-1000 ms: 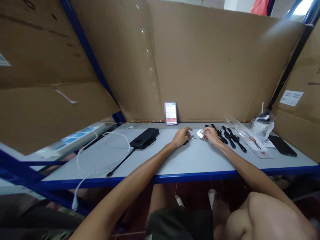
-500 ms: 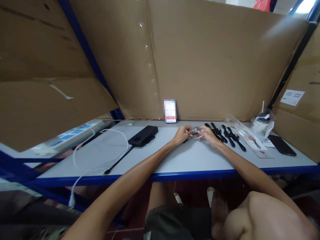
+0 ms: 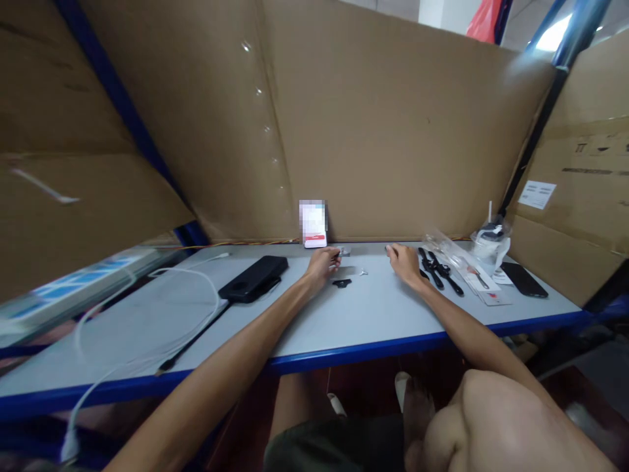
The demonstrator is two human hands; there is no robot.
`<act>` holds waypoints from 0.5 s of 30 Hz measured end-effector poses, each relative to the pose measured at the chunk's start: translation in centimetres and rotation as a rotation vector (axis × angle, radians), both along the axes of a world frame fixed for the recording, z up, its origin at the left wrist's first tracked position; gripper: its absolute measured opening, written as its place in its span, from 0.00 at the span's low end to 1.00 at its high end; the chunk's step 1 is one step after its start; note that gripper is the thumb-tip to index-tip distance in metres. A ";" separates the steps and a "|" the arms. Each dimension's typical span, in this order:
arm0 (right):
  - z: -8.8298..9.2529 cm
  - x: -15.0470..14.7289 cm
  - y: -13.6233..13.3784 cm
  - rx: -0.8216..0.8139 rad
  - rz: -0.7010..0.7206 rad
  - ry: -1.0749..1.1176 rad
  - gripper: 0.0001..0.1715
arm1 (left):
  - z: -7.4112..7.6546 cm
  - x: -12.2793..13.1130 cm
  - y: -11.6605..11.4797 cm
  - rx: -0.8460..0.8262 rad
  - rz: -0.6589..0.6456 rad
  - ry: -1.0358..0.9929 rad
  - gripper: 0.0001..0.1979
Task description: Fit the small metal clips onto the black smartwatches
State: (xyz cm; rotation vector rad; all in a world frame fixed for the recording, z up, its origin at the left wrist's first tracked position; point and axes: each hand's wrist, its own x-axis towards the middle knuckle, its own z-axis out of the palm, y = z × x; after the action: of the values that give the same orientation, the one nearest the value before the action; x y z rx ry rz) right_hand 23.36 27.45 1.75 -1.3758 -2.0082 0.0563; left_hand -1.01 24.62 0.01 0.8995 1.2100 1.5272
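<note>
My left hand (image 3: 323, 264) is closed near the propped phone, with a small clear plastic bag (image 3: 345, 252) showing at its fingertips. Below it lies a small black winged part (image 3: 342, 283). A tiny silvery piece (image 3: 363, 272) rests between my hands. Over the left end of a row of slim black pieces (image 3: 446, 271), each wider in the middle, my right hand (image 3: 405, 264) has its fingers curled. A dark tip shows at its thumb, apparently of the leftmost piece; the rest of that piece is hidden under the hand.
A lit phone (image 3: 313, 226) leans on the cardboard back wall (image 3: 358, 144). To the left are a black power bank (image 3: 254, 278), white cables (image 3: 216, 288) and a power strip (image 3: 83, 282). Clear packaging (image 3: 462, 265), a bagged white cup (image 3: 489, 249) and a dark phone (image 3: 523, 280) stand right.
My hands have parted: the left moved left with the clear bag, the right went to the black pieces. The small black part and silvery piece now show. The view turned slightly right.
</note>
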 end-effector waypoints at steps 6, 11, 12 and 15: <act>2.7 4.1 1.7 0.105 -0.278 0.069 0.28 | 0.0 -0.7 0.7 -0.068 0.040 -0.141 0.05; 3.0 5.4 1.9 -0.086 -0.316 -0.101 0.21 | -0.2 -1.0 1.0 -0.075 0.033 -0.215 0.05; 3.0 5.4 1.8 -0.108 -0.292 -0.129 0.20 | -0.3 -1.1 1.0 -0.074 0.027 -0.224 0.05; 3.3 5.2 1.5 -0.104 -0.264 -0.160 0.21 | -0.4 -1.3 1.2 -0.063 -0.002 -0.249 0.06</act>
State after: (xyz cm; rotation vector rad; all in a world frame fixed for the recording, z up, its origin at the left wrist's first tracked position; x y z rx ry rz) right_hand 28.60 28.96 5.07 -1.7498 -1.9565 -0.0712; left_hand -2.31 25.86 -0.42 0.6471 1.0692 1.5403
